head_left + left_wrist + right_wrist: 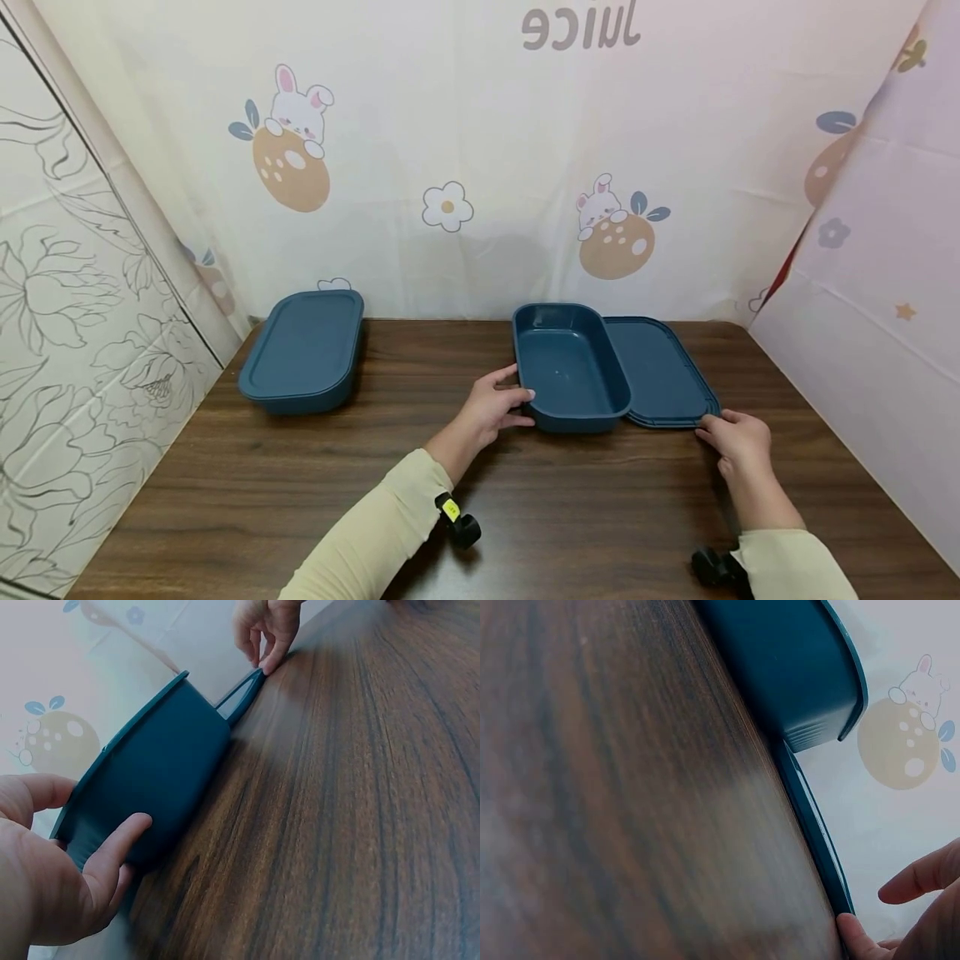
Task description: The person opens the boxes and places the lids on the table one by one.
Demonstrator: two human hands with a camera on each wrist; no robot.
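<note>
An open blue box (566,371) with nothing in it stands right of centre, and a flat blue lid (660,371) lies against its right side. My left hand (495,406) touches the box's left wall; in the left wrist view the fingers of this hand (67,877) are spread along the box (161,765), thumb against its side. At the lid's near right corner is my right hand (738,442). The right wrist view shows a fingertip of that hand (911,922) on the edge of the lid (821,840), with another finger raised off it.
A second blue box with its lid on (303,354) stands at the back left of the brown wooden table (300,500). Behind the table hangs a pale cloth (450,108) printed with rabbits and flowers. A panel with line-drawn flowers (67,333) borders the left.
</note>
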